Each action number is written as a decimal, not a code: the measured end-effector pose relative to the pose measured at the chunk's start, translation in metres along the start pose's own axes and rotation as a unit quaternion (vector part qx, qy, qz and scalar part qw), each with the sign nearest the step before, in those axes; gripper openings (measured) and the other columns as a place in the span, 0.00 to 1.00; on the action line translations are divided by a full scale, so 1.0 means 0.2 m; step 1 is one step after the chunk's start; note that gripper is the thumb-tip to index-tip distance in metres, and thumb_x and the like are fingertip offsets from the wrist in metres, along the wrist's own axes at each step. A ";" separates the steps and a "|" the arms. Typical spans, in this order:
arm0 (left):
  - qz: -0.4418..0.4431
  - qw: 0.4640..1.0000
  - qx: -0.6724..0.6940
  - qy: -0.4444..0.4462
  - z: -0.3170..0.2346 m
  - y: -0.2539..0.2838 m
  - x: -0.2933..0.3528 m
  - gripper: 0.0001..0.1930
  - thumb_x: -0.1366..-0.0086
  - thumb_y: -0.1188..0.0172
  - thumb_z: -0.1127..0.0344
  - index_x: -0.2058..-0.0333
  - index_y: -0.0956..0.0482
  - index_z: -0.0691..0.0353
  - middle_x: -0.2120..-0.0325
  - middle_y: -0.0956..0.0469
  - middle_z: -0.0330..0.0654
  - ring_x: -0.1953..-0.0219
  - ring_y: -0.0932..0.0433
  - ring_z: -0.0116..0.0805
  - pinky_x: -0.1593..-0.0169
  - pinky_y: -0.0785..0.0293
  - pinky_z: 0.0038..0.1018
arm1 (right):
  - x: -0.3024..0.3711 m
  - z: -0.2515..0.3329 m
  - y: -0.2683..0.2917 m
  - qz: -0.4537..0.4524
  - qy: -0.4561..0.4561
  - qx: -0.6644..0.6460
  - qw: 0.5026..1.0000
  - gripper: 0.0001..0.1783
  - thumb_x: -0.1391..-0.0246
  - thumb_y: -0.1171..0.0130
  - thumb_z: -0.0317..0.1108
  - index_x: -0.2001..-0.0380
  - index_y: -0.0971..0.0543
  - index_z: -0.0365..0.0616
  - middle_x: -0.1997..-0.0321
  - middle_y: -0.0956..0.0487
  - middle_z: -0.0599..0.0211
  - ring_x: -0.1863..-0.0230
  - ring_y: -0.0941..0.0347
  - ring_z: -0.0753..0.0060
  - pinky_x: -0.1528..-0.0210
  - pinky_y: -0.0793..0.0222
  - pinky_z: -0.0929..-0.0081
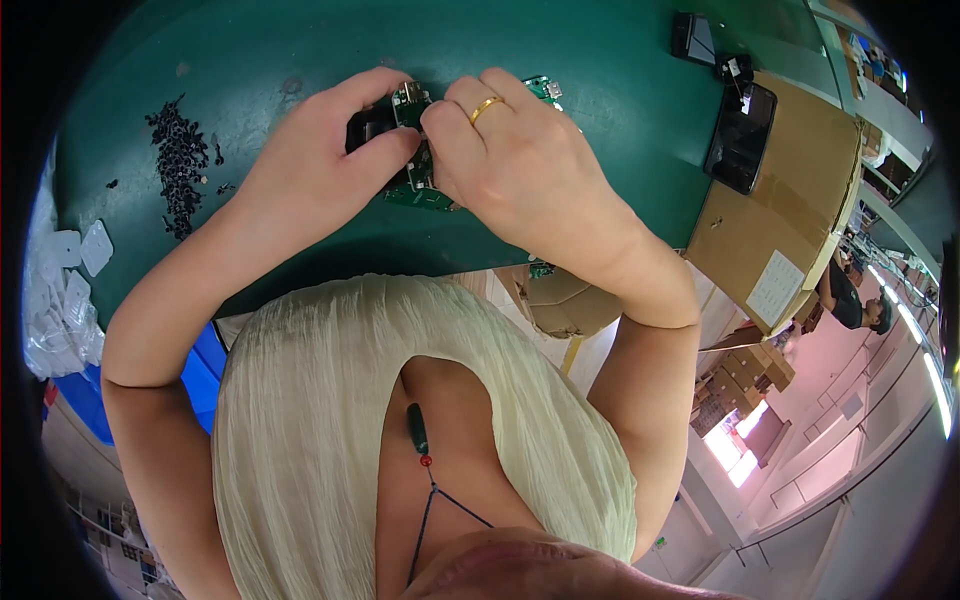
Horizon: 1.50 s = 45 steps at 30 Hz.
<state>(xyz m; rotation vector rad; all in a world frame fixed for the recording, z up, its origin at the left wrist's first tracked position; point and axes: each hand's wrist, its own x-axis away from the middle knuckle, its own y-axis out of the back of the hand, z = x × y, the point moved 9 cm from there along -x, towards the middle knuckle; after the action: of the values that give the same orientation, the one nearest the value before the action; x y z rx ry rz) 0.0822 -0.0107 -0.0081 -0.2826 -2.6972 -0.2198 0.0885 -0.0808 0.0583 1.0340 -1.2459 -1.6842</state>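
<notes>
My left hand [335, 145] is closed around a black housing-like part [372, 124], its thumb pressing near a small green circuit board [411, 98]. That board stands on edge against the black part, with a metal connector at its top. My right hand [515, 155] has its fingers curled in on the board's right side; the fingertips are partly hidden. Below the held board, a second green circuit board [425, 200] shows between my hands. Just beyond my right knuckles lies another green board [545, 90] with a metal connector.
Many tiny black parts [180, 165] lie scattered at left on the green table [300, 40]. Clear plastic pieces [65, 300] are at the left edge. A cardboard box [790, 190] with a phone [742, 135] stands at right, near a black box [692, 38]. A person [855, 295] is farther off.
</notes>
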 end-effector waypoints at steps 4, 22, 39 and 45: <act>0.016 1.000 0.016 0.001 0.02 -0.01 -0.01 0.12 0.45 0.47 0.67 0.63 0.30 0.67 0.78 0.27 0.44 0.76 0.30 0.29 0.69 0.33 0.25 | 0.01 -0.02 -0.02 -0.020 -0.005 -0.039 0.999 0.07 0.65 0.46 0.27 0.79 0.31 0.38 0.78 0.32 0.62 0.73 0.33 0.68 0.78 0.31 0.78; 0.035 0.976 0.216 0.010 0.02 -0.01 0.04 0.16 0.35 0.54 0.57 0.55 0.33 0.60 0.81 0.33 0.31 0.86 0.39 0.16 0.83 0.48 0.15 | 0.06 -0.15 0.00 -0.112 -0.057 -0.295 0.947 0.31 0.66 0.34 0.34 0.53 0.29 0.42 0.50 0.28 0.62 0.51 0.32 0.58 0.48 0.40 0.67; -0.004 0.922 0.373 0.104 0.10 -0.05 0.08 0.12 0.35 0.58 0.63 0.55 0.33 0.58 0.79 0.35 0.31 0.84 0.40 0.19 0.81 0.52 0.15 | 0.12 -0.03 0.05 -0.125 -0.032 -0.263 0.956 0.30 0.68 0.35 0.33 0.55 0.29 0.45 0.49 0.30 0.65 0.48 0.35 0.58 0.52 0.37 0.64; 0.002 0.942 0.325 0.081 0.10 -0.04 0.08 0.13 0.35 0.57 0.60 0.55 0.32 0.57 0.79 0.35 0.31 0.83 0.40 0.17 0.81 0.50 0.14 | 0.10 0.02 0.09 -0.006 -0.026 -0.207 0.978 0.32 0.69 0.35 0.31 0.53 0.29 0.47 0.47 0.32 0.70 0.48 0.37 0.62 0.50 0.39 0.66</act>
<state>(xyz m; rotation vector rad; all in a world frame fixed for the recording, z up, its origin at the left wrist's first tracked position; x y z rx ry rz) 0.0578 -0.0123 -0.0208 -0.0625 -2.4361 0.6168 0.0804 -0.1019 0.0742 0.7498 -0.8658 -1.8859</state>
